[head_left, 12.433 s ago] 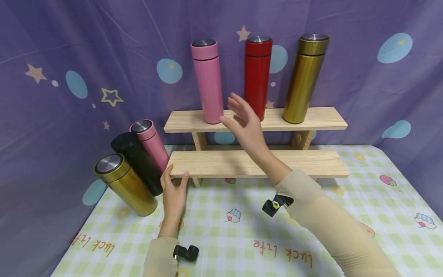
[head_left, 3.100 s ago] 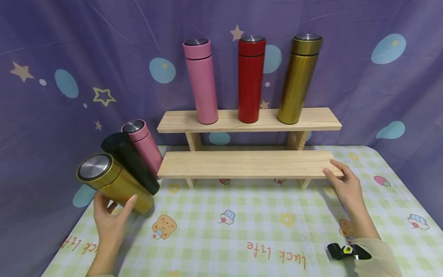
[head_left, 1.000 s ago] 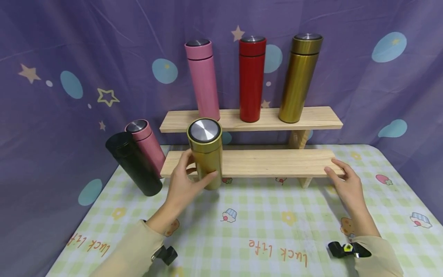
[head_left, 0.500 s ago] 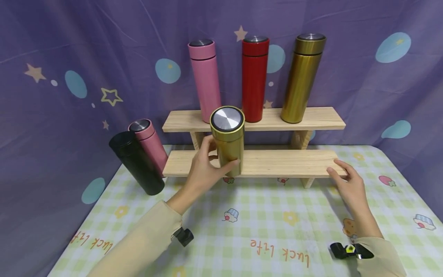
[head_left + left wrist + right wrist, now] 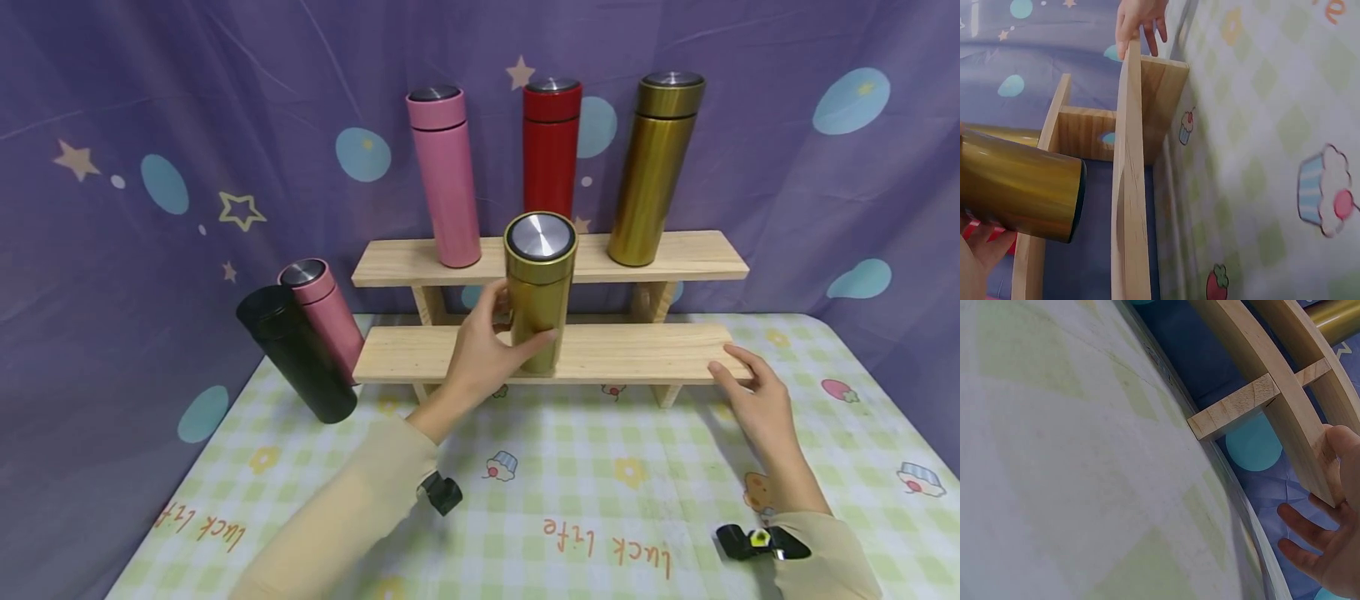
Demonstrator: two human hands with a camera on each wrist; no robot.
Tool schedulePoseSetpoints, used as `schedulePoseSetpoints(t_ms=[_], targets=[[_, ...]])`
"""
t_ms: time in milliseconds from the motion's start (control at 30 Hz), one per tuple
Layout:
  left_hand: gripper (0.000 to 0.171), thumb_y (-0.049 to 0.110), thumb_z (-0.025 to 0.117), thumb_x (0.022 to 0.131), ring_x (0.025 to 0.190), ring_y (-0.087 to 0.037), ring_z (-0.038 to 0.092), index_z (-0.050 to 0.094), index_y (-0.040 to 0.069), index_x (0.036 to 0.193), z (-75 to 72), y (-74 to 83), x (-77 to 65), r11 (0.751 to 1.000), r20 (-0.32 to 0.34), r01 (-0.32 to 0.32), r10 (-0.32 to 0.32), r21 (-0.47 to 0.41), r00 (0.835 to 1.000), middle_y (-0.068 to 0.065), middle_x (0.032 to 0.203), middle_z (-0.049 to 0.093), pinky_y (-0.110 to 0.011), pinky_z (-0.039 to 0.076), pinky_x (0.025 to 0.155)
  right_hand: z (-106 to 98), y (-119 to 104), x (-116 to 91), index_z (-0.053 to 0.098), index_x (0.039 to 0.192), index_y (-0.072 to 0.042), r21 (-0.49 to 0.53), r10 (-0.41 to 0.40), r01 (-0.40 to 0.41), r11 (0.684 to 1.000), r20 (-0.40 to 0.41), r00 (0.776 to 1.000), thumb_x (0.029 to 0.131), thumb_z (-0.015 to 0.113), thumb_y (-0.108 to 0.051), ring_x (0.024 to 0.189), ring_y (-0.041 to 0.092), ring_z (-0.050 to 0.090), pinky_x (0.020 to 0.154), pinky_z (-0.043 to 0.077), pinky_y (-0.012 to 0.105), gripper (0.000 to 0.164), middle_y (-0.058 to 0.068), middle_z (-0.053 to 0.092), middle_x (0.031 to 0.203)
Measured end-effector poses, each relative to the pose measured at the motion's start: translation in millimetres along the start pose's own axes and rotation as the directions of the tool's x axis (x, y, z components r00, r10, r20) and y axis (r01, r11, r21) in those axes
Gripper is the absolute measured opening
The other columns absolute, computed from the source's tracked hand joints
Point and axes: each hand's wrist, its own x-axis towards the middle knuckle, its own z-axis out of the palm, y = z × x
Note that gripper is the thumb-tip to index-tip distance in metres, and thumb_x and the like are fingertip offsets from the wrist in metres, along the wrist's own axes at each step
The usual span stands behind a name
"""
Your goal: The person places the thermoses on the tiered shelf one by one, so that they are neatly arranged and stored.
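Observation:
My left hand (image 5: 483, 346) grips a gold thermos bottle (image 5: 538, 312) with a steel-topped lid, thumb across its front. The bottle is upright in front of the red thermos (image 5: 551, 150), hiding that one's lower part. In the left wrist view its dark-rimmed base (image 5: 1077, 200) hangs clear of the lower board of a two-tier wooden shelf (image 5: 637, 354). My right hand (image 5: 761, 408) pinches the right end of that lower board; in the right wrist view the thumb (image 5: 1341, 440) lies against the wood, with two fingers spread free below.
On the upper board, a pink thermos (image 5: 446, 183) and another gold thermos (image 5: 656, 175) flank the red one. Left of the shelf, a black thermos (image 5: 300, 358) and a second pink thermos (image 5: 326, 312) stand on the checked tablecloth (image 5: 570, 467). A purple curtain (image 5: 247, 100) hangs behind.
The left hand took the gold thermos from beside the black one and carried it right and up to the middle of the lower board. The right hand moved earlier to the board's right end and stays there.

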Motion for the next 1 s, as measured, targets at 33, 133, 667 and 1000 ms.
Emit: schedulePoseSetpoints(t_ms=[33, 133, 667, 1000], targets=[[0.071, 0.031, 0.084, 0.081, 0.111, -0.012, 0.058, 0.045, 0.020, 0.139, 2.8, 0.1, 1.7, 1.000, 0.002, -0.002, 0.002, -0.005, 1.000, 0.001, 0.123, 0.059, -0.031, 0.050, 0.090, 0.0, 0.2, 0.0, 0.039, 0.152, -0.012, -0.001, -0.002, 0.002, 1.000, 0.001, 1.000, 0.096, 0.057, -0.052, 0.100, 0.012, 0.048, 0.063, 0.042, 0.012, 0.071, 0.027, 0.041, 0.147], [0.073, 0.033, 0.084, 0.080, 0.110, -0.011, 0.058, 0.045, 0.021, 0.140, 11.5, 0.3, 6.1, 1.000, 0.005, 0.001, -0.001, -0.005, 1.000, 0.001, 0.122, 0.061, -0.030, 0.051, 0.090, 0.4, 1.0, -0.2, 0.039, 0.152, -0.012, -0.005, -0.005, 0.005, 1.000, 0.006, 1.000, 0.096, 0.057, -0.052, 0.101, 0.013, 0.048, 0.063, 0.042, 0.012, 0.071, 0.027, 0.041, 0.147], [0.075, 0.033, 0.086, 0.077, 0.109, -0.008, 0.059, 0.048, 0.018, 0.139, 67.5, 8.5, 24.2, 1.000, -0.027, -0.014, 0.014, -0.019, 1.000, -0.001, 0.121, 0.064, -0.026, 0.049, 0.088, -1.1, -1.1, -0.4, 0.037, 0.152, -0.011, 0.000, -0.011, 0.011, 1.000, 0.014, 1.000, 0.097, 0.055, -0.052, 0.113, 0.033, 0.050, 0.065, 0.041, 0.012, 0.071, 0.029, 0.041, 0.147], [0.075, 0.037, 0.084, 0.079, 0.106, -0.005, 0.057, 0.046, 0.019, 0.141, 98.5, 17.5, 30.2, 0.999, -0.006, -0.012, 0.011, -0.043, 1.000, 0.001, 0.122, 0.062, -0.021, 0.048, 0.087, -0.9, -2.1, -1.1, 0.036, 0.153, -0.011, 0.000, -0.003, 0.003, 1.000, 0.025, 1.000, 0.097, 0.056, -0.052, 0.110, 0.027, 0.051, 0.065, 0.041, 0.011, 0.072, 0.030, 0.041, 0.146]])
